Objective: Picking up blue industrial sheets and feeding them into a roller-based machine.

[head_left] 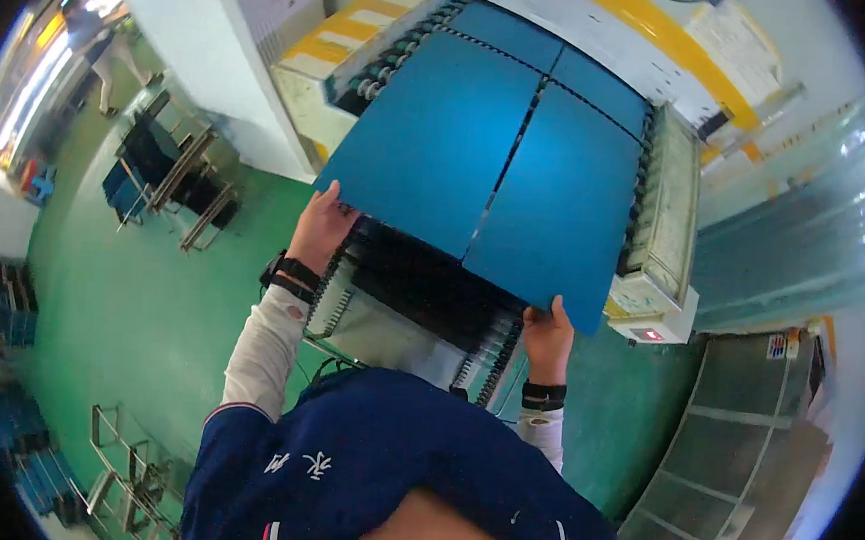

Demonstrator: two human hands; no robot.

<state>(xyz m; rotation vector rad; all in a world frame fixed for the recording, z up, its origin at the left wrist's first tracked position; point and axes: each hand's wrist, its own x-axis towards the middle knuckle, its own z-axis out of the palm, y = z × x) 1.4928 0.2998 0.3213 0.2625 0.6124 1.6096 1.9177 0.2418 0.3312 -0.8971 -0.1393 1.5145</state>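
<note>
Two flat blue panels lie side by side on a roller conveyor (370,87), their near ends sticking out toward me. My left hand (323,230) is closed on the near left corner of the left blue panel (432,130), thumb on top and fingers hidden below. The near edge of the right blue panel (569,189) is in my right hand (548,340), also with the thumb above and fingers underneath. A narrow dark gap runs between the panels. Behind them, two more blue panels (504,32) sit farther in on the rollers.
Right in front of my body, under the panels' near edges, stands a slotted rack (401,293) with toothed sides. A control box (655,316) with a red display juts out at the conveyor's right. Metal racks (174,167) stand on the green floor at left; a person (102,46) is far off.
</note>
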